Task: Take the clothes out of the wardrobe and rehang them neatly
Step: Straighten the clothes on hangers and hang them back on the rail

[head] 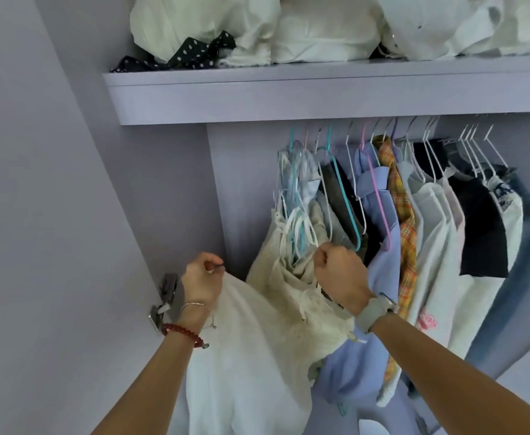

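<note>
1. Left hand (203, 274): fingers curled, pinching the top edge of a white garment (251, 356) that drapes down below the grip in soft folds.
2. Right hand (340, 271): clenched in a fist on thin white straps or hanger wire among the hung clothes; exactly which cannot be told.
3. Cream garment (291, 277): crumpled, textured, between the two grips.
4. Hanging clothes (414, 221): blue shirt, yellow plaid, white and black pieces on pastel hangers, right of the right fist.
5. Shelf (320, 92): above both grips.
</note>
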{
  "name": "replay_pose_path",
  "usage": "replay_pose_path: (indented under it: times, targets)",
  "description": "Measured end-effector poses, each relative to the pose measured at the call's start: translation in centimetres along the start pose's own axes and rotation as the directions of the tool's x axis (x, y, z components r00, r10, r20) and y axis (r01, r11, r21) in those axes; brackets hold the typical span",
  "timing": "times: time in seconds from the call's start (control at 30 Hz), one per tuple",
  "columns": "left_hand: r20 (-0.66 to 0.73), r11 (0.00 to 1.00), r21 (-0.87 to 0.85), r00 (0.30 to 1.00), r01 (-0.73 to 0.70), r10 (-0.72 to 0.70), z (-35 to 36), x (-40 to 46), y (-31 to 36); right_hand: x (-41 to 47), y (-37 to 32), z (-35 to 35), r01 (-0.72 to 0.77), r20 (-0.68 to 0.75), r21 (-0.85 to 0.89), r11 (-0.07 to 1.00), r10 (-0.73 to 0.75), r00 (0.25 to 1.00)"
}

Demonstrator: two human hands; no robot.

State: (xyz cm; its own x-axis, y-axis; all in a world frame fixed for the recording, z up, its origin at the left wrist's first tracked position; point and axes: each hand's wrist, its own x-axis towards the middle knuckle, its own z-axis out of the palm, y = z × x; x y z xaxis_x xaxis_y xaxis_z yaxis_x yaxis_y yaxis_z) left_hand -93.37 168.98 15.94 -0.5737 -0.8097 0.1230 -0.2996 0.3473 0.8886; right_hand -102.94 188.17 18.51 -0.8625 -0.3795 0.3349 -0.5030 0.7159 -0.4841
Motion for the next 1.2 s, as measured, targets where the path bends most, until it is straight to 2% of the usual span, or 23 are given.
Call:
replay_pose_path:
  times: [0.1, 0.2, 0.3, 0.4, 0.57, 0.73, 0.83, 0.93, 1.07, 1.2]
  targets:
    - [-0.124, 0.997, -0.019, 0.990, -0.075, 0.072, -0.1, 2.2, 1.5, 1.6, -3.0, 1.0, 0.090, 0.097, 0.091, 0.992, -0.098, 0.990]
    - [-0.192, 0.992, -0.024, 0.974, -0.125, 0.118, -0.6, 4.1, 2.5, 3.9, -5.7, 2.2, 0.015, 0.138, 0.222, 0.975, -0.047, 0.989]
    - [-0.213, 0.992, -0.023, 0.970, -0.124, 0.117, -0.5, 5.5, 2.5, 5.2, -7.6, 3.0, -0.024, 0.162, 0.250, 0.968, -0.018, 0.987]
    - [-0.216, 0.994, -0.032, 0.972, -0.103, 0.093, -0.3, 5.9, 1.8, 4.8, -9.2, 3.5, -0.004, 0.180, 0.183, 0.983, -0.030, 0.983]
    - [-0.238, 0.995, -0.081, 0.971, -0.056, 0.035, 0.3, 5.1, -0.3, 0.9, -8.2, 5.0, 0.148, 0.132, -0.015, 0.989, -0.145, 0.981]
    - [-0.221, 0.994, -0.108, 0.975, -0.023, -0.002, 0.9, 3.9, -1.7, -1.6, -7.0, 5.6, 0.256, 0.160, -0.064, 0.965, -0.243, 0.957]
    - [-0.220, 0.994, -0.108, 0.976, -0.029, 0.005, 0.7, 3.9, -2.0, -0.9, -7.7, 6.0, 0.197, 0.120, 0.037, 0.980, -0.200, 0.972]
    - [-0.236, 0.989, -0.147, 0.972, -0.023, -0.012, 0.4, 4.2, -1.6, 1.6, -8.7, 6.8, 0.057, 0.091, 0.171, 0.984, -0.073, 0.993]
    - [-0.280, 0.980, -0.199, 0.959, -0.018, -0.039, 0.5, 5.5, -0.2, 5.6, -11.1, 6.8, -0.104, 0.073, 0.246, 0.964, 0.089, 0.993]
    - [-0.328, 0.968, -0.237, 0.945, -0.084, 0.001, 1.3, 7.9, 1.4, 8.5, -13.2, 8.3, -0.205, 0.041, 0.364, 0.909, 0.204, 0.978]
